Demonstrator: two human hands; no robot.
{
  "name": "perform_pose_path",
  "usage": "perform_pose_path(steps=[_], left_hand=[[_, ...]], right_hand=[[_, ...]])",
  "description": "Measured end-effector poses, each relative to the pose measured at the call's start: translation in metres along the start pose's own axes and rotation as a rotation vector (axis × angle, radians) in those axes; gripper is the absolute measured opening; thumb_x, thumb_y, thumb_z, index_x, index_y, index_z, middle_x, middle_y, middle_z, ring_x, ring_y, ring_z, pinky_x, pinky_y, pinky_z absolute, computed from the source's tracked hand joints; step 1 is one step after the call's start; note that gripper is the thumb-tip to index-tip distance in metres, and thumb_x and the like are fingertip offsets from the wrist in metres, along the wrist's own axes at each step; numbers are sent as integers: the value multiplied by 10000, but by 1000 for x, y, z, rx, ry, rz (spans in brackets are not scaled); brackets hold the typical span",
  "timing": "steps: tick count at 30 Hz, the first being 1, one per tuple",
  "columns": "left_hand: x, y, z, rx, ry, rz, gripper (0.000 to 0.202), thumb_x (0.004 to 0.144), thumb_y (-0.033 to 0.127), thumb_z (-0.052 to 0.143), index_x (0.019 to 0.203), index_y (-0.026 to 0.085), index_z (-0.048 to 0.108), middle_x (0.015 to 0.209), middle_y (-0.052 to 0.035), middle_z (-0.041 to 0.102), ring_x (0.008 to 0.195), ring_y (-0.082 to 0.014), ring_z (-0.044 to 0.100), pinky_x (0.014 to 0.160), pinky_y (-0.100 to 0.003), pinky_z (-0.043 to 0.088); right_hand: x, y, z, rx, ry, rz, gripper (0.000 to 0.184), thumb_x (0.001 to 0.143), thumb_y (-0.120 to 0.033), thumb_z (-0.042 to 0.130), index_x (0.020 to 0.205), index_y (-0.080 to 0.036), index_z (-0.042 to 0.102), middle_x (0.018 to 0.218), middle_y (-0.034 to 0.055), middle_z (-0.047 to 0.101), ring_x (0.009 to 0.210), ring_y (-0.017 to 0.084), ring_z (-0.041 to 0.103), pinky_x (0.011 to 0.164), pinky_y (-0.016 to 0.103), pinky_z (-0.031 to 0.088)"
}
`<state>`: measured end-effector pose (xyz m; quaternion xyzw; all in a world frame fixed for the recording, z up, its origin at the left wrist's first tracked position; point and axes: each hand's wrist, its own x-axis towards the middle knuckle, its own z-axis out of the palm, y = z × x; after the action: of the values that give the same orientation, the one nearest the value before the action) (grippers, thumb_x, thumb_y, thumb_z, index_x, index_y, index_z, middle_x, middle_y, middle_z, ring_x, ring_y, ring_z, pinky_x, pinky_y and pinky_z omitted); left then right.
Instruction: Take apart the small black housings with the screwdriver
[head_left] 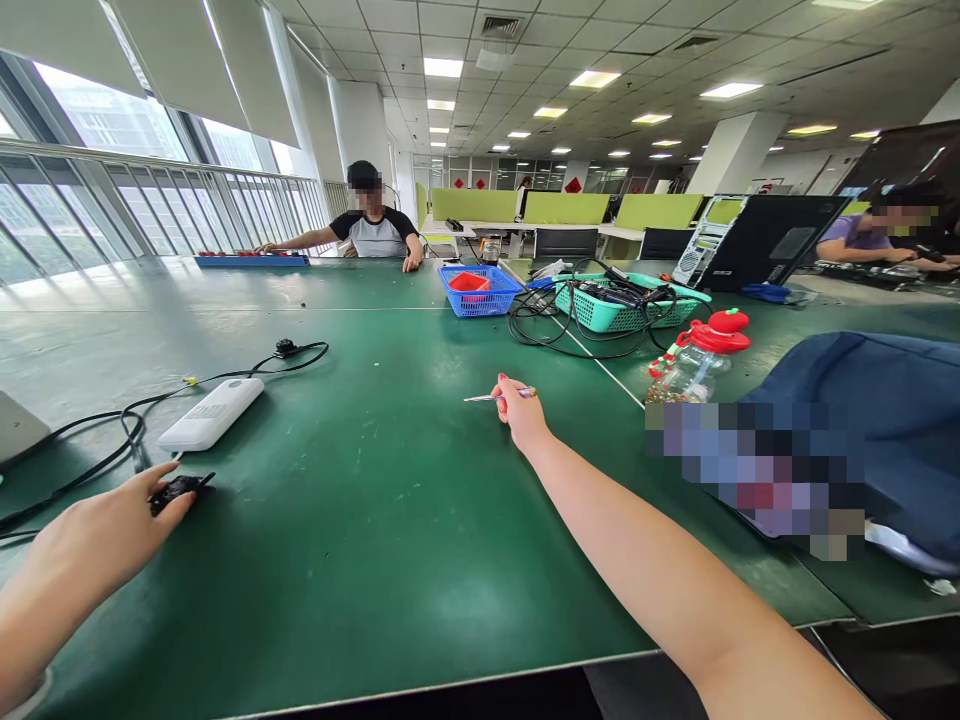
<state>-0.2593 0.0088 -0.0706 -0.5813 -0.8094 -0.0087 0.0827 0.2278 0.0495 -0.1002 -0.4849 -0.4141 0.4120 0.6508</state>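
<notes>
My right hand (519, 412) reaches out over the middle of the green table (375, 520). Its fingers are closed on a thin tool (495, 396) with a metal tip that points left and a yellow and purple handle. My left hand (105, 530) rests near the table's left front. Its fingertips pinch a small black part (180, 489) that lies on the table. A white power bank (211, 413) with a black cable (247, 372) lies just beyond the left hand.
A blue basket (480, 290) and a teal basket (626, 303) full of cables stand further back. A clear bottle with a red lid (701, 358) and a blue bag (862, 420) lie at the right. One person sits at the far side, another at the far right.
</notes>
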Motion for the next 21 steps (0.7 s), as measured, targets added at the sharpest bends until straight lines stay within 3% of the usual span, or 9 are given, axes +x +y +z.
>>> perform_pose_path(steps=[4, 8, 10, 12, 15, 18, 21], left_hand=[[-2, 4, -15, 33, -149, 121, 651, 815, 627, 275, 1287, 254, 523, 705, -5, 711, 725, -240, 639, 626, -264, 409], [-18, 36, -41, -16, -210, 142, 548, 821, 603, 338, 1188, 299, 610, 877, -12, 746, 828, -247, 666, 669, -282, 451], [-30, 66, -55, -76, -198, 233, 470, 822, 563, 387, 1162, 341, 625, 980, 4, 739, 869, -250, 667, 710, -304, 466], [-41, 103, -66, -176, -180, 423, 458, 826, 538, 414, 1179, 328, 616, 1037, -10, 725, 914, -257, 659, 773, -331, 472], [-54, 167, -73, -253, -161, 676, 434, 840, 483, 433, 1205, 324, 603, 1099, -41, 703, 1012, -270, 632, 845, -360, 472], [-58, 225, -65, -317, -120, 831, 367, 855, 409, 449, 1163, 313, 624, 1072, -52, 703, 1006, -262, 627, 863, -363, 480], [-56, 265, -49, -387, -108, 893, 364, 849, 370, 485, 1171, 271, 624, 1062, -94, 696, 1004, -281, 623, 880, -397, 483]], right_hand=[[0, 0, 0, -2, -5, -6, 416, 780, -540, 606, 552, -196, 546, 415, -67, 363, 398, 66, 294, 393, 229, 236], [-2, 0, 1, -31, -16, -31, 427, 793, -556, 577, 558, -201, 539, 435, -62, 361, 419, 75, 303, 413, 232, 243], [-6, -1, 3, -95, -43, -72, 415, 800, -557, 572, 582, -204, 552, 465, -57, 369, 440, 81, 320, 430, 234, 253], [-13, -4, 5, -206, -104, -162, 365, 800, -534, 590, 637, -208, 594, 522, -42, 422, 482, 92, 366, 461, 237, 281], [-28, -14, 8, -417, -225, -446, 257, 815, -452, 611, 722, -215, 652, 674, 2, 553, 606, 122, 474, 561, 255, 354], [-46, -26, 9, -594, -324, -703, 320, 883, -405, 526, 642, -211, 611, 587, -1, 498, 562, 125, 438, 570, 275, 338], [-60, -35, 10, -714, -275, -885, 429, 909, -431, 455, 548, -209, 520, 511, -7, 437, 529, 129, 369, 595, 305, 319]])
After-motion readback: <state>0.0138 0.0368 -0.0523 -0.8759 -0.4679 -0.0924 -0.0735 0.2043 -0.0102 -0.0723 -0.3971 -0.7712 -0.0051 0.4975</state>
